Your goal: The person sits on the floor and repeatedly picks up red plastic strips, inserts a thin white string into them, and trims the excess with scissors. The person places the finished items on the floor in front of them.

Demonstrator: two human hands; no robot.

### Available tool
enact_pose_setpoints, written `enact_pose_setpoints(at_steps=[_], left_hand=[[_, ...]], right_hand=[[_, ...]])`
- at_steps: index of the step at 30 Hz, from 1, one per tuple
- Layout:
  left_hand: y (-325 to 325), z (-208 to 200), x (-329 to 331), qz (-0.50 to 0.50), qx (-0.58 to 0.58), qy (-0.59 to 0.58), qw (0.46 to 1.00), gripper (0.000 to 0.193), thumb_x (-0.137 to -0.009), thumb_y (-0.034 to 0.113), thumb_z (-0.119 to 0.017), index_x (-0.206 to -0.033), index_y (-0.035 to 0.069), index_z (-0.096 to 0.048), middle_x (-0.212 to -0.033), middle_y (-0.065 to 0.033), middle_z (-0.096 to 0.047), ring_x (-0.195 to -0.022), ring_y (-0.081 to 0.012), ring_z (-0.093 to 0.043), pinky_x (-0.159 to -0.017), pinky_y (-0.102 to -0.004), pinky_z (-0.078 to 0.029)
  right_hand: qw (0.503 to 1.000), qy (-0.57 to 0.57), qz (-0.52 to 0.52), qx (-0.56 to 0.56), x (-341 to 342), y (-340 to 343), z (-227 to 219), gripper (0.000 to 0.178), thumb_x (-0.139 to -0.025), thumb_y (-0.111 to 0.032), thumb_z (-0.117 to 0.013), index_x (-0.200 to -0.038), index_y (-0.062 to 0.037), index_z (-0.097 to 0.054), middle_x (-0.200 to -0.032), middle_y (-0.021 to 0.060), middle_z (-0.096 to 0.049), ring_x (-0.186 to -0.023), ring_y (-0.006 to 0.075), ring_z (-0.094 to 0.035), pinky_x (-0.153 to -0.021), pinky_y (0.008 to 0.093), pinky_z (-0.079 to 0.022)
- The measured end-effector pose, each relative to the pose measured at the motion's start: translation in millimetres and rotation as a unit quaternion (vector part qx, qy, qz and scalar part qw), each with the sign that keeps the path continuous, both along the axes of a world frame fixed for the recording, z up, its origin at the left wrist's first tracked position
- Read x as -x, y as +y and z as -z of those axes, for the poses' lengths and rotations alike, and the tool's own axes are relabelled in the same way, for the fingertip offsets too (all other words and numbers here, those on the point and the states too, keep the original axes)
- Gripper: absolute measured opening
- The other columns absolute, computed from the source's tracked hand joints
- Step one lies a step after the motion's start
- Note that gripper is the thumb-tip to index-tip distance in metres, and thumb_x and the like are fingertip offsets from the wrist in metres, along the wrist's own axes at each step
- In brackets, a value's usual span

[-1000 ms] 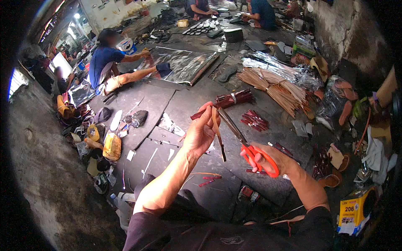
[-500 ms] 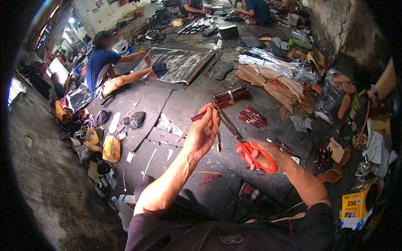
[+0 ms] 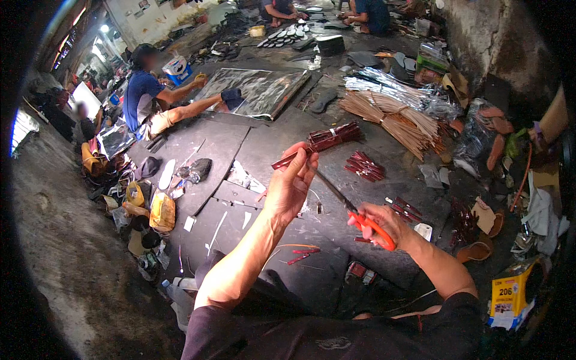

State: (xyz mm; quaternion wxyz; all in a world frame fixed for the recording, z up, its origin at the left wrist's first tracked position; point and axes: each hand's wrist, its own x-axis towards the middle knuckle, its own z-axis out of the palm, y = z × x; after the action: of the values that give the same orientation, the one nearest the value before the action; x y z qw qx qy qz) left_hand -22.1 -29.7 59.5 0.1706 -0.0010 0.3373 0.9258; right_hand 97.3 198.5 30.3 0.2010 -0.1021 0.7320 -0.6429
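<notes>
My left hand (image 3: 287, 189) pinches a dark red strip (image 3: 282, 161) between thumb and fingers. Orange-handled scissors (image 3: 377, 229) are in my right hand (image 3: 389, 221), their dark blades almost together and pointing up toward the left fingertips. Just beyond my left hand lies a tied bundle of dark red strips (image 3: 345, 133). To its right is a smaller loose pile of red strips (image 3: 364, 165). More short red pieces (image 3: 405, 209) lie past my right hand, and a few cut pieces (image 3: 300, 258) lie between my forearms.
Tan strips (image 3: 393, 120) in a large bundle lie farther right. A person (image 3: 144, 96) sits at the left beside a dark sheet-covered board (image 3: 258, 90). Yellow containers (image 3: 162, 211) stand at left, a yellow box (image 3: 507, 297) at lower right. Others sit at the back.
The tan strip that hung from my left fingers no longer shows there. The scissors have turned and their blades have closed, dropping slightly away from my left hand.
</notes>
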Motion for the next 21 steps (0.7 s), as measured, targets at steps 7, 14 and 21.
enact_pose_setpoints(at_steps=[7,14,21], left_hand=[[-14.8,-4.9,10.8,-0.058,0.212,0.111,0.969,0.041,-0.096,0.022,-0.065,-0.125,-0.005,-0.053,-0.114,-0.0125,-0.061,-0.108,-0.0212,-0.061,-0.101,-0.0327,-0.048],[-2.0,-14.3,-10.9,-0.040,0.298,0.176,0.938,0.030,-0.096,0.019,-0.067,-0.116,-0.003,-0.062,-0.101,-0.0118,-0.070,-0.095,-0.0162,-0.068,-0.086,-0.0280,-0.055],[-3.7,-13.7,-26.7,-0.026,0.394,0.230,0.890,0.026,-0.094,0.016,-0.068,-0.113,-0.002,-0.064,-0.097,-0.0075,-0.070,-0.090,-0.0123,-0.065,-0.080,-0.0243,-0.051]], right_hand=[[0.918,0.082,-0.114,-0.370,-4.9,5.1,116.3,0.039,-0.085,-0.036,-0.073,-0.099,-0.0007,-0.063,-0.085,0.0163,-0.072,-0.075,0.0315,-0.072,-0.065,0.0410,-0.054],[0.884,0.077,-0.187,-0.422,-22.5,12.9,197.8,0.050,-0.083,-0.048,-0.070,-0.096,0.0005,-0.064,-0.089,0.0214,-0.069,-0.089,0.0398,-0.067,-0.077,0.0479,-0.053],[0.862,0.392,0.233,-0.220,55.2,-5.5,-29.2,0.020,-0.094,-0.020,-0.060,-0.098,-0.0006,-0.063,-0.093,0.0159,-0.067,-0.093,0.0340,-0.064,-0.082,0.0408,-0.049]])
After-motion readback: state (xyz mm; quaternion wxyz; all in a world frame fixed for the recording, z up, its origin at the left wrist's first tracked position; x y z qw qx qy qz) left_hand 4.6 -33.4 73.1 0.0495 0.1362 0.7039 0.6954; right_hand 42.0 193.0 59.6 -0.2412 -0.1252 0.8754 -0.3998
